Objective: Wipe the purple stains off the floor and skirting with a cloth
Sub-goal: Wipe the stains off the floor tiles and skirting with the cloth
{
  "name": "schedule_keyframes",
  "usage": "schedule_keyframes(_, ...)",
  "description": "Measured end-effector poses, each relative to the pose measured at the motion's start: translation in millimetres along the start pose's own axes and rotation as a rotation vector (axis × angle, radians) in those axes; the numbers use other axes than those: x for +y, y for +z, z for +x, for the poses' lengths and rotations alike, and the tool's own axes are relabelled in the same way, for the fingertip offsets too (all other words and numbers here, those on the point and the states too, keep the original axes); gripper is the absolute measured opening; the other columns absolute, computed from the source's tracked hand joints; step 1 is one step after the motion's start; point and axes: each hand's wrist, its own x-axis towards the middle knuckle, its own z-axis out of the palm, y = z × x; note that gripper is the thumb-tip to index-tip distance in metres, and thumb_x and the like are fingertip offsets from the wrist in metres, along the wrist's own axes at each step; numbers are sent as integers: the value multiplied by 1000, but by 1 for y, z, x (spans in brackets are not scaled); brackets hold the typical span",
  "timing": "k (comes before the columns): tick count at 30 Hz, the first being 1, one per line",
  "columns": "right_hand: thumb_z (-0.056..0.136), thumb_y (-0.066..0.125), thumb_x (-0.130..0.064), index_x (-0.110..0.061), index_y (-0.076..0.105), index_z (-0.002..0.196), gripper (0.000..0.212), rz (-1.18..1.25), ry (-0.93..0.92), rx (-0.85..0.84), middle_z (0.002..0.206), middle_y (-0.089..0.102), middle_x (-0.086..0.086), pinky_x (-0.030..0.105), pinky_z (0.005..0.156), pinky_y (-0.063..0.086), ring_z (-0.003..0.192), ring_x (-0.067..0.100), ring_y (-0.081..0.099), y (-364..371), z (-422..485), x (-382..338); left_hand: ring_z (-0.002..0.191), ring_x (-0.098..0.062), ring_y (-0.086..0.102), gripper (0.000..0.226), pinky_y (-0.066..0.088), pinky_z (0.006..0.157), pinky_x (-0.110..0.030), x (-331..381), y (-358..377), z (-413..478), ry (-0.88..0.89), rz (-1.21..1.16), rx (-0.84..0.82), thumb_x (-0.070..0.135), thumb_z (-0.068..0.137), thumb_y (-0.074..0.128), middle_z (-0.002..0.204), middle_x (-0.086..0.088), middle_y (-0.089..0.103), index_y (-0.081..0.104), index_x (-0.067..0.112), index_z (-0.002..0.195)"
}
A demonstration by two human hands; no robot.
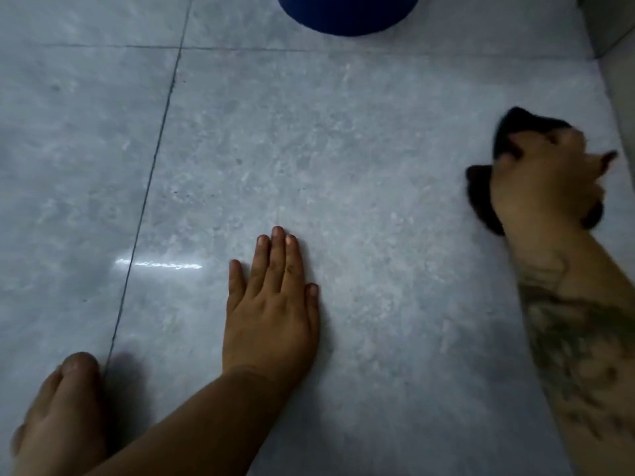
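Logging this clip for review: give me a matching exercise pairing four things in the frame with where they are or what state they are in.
Things:
1. left hand
2. right hand
3. blue bucket
4. bare foot

Places or states:
A. cut off by the top edge of the frame
B. closed around a dark cloth near the right wall
C. pressed flat, palm down, on the grey floor tile
D. at the lower left, beside the grout line

Pairs: 1-C, 2-B, 3-A, 4-D
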Motion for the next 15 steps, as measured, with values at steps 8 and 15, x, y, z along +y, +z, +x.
schedule_keyframes(8,84,57,-35,-36,66,119,36,126,-713,-115,133,57,-1,46,87,44,113,34,52,-1,-153,-55,144,-9,-26,60,-18,118,-36,0,-1,0,6,24,-22,44,97,6,158,6,-19,-16,23,149)
schedule_keyframes(15,93,51,-30,-25,56,132,41,4,-490,-101,146,43,13,47,108,38,128,40,43,1,34,14,147,-10,-15,61,-13,119,-36,-2,2,1,17,12,-3,44,97,10,161,3,-8,-8,20,150)
